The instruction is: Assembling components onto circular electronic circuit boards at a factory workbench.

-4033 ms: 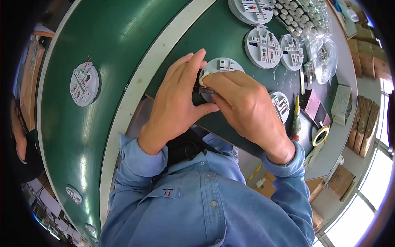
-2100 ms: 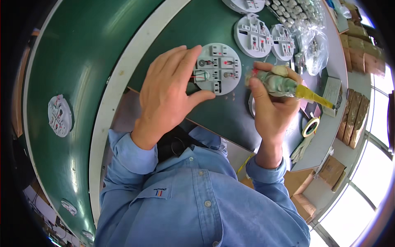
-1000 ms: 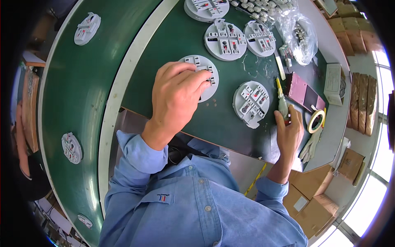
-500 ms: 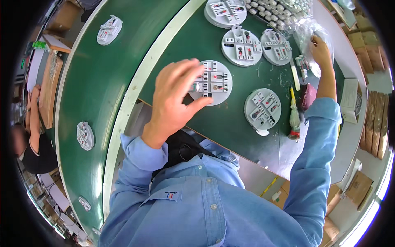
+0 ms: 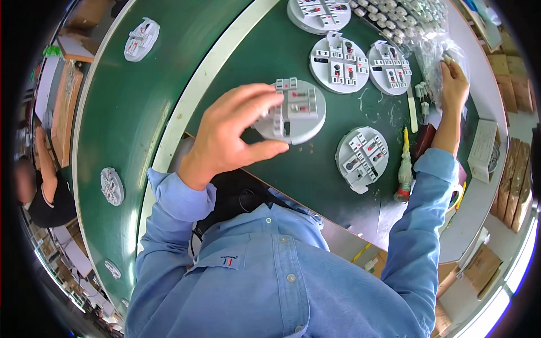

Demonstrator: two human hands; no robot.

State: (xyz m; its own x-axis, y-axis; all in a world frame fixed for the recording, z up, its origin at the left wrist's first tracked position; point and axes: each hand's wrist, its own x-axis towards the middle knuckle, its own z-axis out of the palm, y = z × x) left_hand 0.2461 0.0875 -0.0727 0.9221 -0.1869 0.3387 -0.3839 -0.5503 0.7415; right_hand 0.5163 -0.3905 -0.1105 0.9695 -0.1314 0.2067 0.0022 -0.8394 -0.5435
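Note:
My left hand (image 5: 225,127) curls round the left side of a round grey plate (image 5: 307,121) with raised white sockets and small red and black parts. The plate sits tilted, its thick lower rim showing; the fingers cover part of its left side. At the far right my right hand (image 5: 454,90) has its fingers drawn together beside a clear plastic bag (image 5: 431,59). Whatever lies in that pinch is too small to make out. Another such round plate (image 5: 362,159) lies between my arms, and one more (image 5: 338,63) lies farther off.
White round parts (image 5: 389,19) are bunched in plastic at the far right. A brush (image 5: 404,169) with a yellow tip lies by my right forearm. Left, a green conveyor (image 5: 169,84) carries more plates behind a pale rail (image 5: 194,96). A co-worker (image 5: 49,186) stands beyond it.
The plate at my left hand has tipped, showing its side, and its sockets look shifted. My right hand has turned slightly at the bag. The whole view has shifted a little.

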